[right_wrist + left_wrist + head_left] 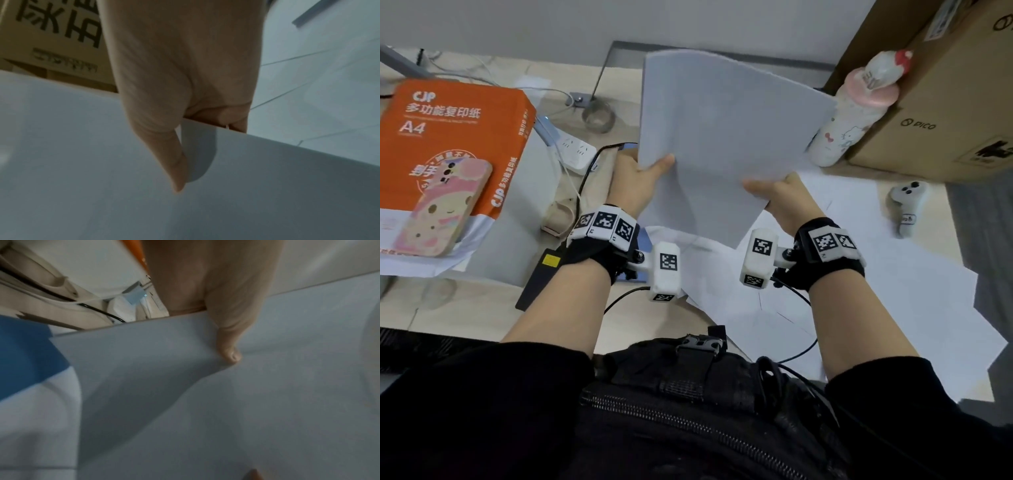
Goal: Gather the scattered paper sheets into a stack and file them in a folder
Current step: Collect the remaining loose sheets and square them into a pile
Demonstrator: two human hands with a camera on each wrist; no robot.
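A stack of plain white paper sheets is held up above the desk, bowed and slightly fanned at the top. The left hand pinches its left edge, thumb on front; the right hand pinches its lower right edge.

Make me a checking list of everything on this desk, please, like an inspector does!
Surface: light wooden desk, much of it covered.
Job's things: held sheets lifted off the desk; loose sheets lie scattered beneath; blue folder corner peeks out under them.
Clutter: orange A4 paper pack with a phone on top, bottle, white controller, glass.
Hands: left hand and right hand each pinch the held sheets, thumbs on top.
Cables: power strip, black cable running past it.
Surroundings: cardboard box at right, grey wall behind.
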